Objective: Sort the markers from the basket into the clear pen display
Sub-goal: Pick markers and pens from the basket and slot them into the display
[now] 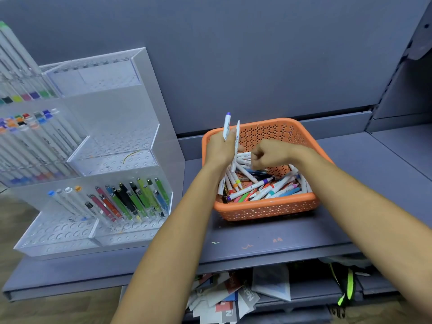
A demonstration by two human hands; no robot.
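An orange perforated basket (pixel 268 210) sits on the grey shelf and holds several white markers (pixel 264 187) with coloured caps. My left hand (pixel 221 149) hovers over the basket's left rim and grips two white markers (pixel 226 125), one with a purple cap pointing up. My right hand (pixel 266 154) reaches into the basket, its fingers curled round the ends of white markers there. The clear pen display (pixel 105 160) stands to the left in stepped tiers, with markers and coloured pens in some of its holes.
The grey shelf (pixel 257 239) carries the basket and display, with a grey back wall behind. Below the shelf edge lie scattered papers and cards (pixel 233 295) and a black bag with green trim (pixel 348 284). Wooden floor shows at the lower left.
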